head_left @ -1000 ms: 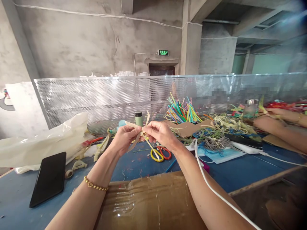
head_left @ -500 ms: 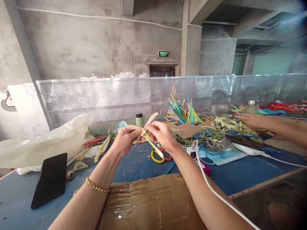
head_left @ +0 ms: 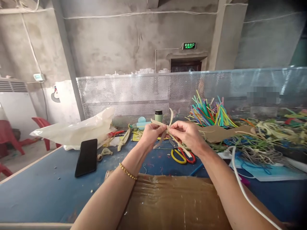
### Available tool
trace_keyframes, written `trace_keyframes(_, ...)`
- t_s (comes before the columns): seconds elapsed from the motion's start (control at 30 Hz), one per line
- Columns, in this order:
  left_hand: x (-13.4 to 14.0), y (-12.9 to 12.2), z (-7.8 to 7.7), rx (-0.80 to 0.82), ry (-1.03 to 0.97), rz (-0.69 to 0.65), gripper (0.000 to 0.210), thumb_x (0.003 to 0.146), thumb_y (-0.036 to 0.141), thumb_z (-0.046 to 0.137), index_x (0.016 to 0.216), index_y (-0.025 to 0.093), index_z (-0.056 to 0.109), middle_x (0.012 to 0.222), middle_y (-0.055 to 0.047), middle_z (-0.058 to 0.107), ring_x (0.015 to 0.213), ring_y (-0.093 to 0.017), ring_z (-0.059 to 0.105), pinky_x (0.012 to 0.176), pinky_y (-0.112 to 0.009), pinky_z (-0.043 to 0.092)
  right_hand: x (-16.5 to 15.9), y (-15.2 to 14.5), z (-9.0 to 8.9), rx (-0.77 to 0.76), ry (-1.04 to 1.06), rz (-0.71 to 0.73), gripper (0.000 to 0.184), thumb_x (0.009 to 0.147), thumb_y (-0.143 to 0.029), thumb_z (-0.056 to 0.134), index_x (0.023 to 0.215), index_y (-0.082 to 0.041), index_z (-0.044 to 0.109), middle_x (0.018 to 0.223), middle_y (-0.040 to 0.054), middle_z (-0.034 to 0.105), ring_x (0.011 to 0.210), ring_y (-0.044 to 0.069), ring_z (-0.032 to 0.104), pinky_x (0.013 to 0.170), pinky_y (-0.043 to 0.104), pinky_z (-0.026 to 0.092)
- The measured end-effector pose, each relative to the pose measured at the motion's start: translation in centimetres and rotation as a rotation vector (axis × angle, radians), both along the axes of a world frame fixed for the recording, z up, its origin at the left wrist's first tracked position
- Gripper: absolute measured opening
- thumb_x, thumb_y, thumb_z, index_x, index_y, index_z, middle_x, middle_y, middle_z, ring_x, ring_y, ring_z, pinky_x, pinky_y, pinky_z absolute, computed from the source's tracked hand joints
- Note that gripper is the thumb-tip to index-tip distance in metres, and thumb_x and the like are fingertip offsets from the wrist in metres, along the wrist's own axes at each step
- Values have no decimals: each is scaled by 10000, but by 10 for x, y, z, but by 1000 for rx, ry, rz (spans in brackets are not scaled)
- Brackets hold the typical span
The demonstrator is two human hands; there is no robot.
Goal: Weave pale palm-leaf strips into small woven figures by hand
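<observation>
In the head view, the left hand (head_left: 152, 135) pinches a bundle of pale strips (head_left: 170, 115) between thumb and forefinger, above the table (head_left: 55, 191), towards its far edge. The right hand (head_left: 186, 132) pinches the same bundle from the other side, thumb against forefinger, the two sets of fingertips nearly meeting. Where the strips cross, the fingertips cover them, so I cannot tell whether they are knotted or only laid together. One end stands up between the hands, one points out past the left hand, and others slant down. The lower fingers of both hands are curled and partly hidden.

Below the right hand lie scissors (head_left: 178, 161) with one yellow and one red handle; the strips overlap them. A blue stick (head_left: 196, 169) runs out of sight beneath the right forearm, and only a scrap of something purple (head_left: 245, 180) shows beside a white cable (head_left: 235, 171). A brown cardboard sheet (head_left: 177, 201) lies between the forearms, cut off by the bottom of the view.

A dark phone (head_left: 86, 157) lies towards the table's left edge; a crumpled plastic bag (head_left: 79, 129) covers the far left corner. Near the far edge, a green bottle (head_left: 158, 116) has its lower part hidden behind the hands. The tangled cords (head_left: 259, 153) to the right are hard to separate, and the table's right edge is out of view.
</observation>
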State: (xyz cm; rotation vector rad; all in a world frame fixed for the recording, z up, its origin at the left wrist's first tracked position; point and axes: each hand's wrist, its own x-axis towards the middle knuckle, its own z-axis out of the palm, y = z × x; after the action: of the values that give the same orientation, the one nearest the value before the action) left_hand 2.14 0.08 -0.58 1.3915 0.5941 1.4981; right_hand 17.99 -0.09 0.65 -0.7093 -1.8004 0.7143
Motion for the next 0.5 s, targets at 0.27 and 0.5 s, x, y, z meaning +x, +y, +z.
trace_keyframes(0.27,0,-5,2,-10,24,-86,268,799,327,745,692,107,636,630,-38,633,580,-135,641,659,-292,523,6,-6,5,-36,-91,8,330,771,-481,699,735,-169,602,534,-16,567,449,103,453,410,234,353)
trace_keyframes(0.5,2,-11,4,2,5,-47,274,738,323,793,654,119,632,643,-39,647,580,-125,611,664,-299,537,7,-3,2,-49,-5,21,376,800,-536,688,714,-186,581,503,-31,532,428,97,435,403,235,330)
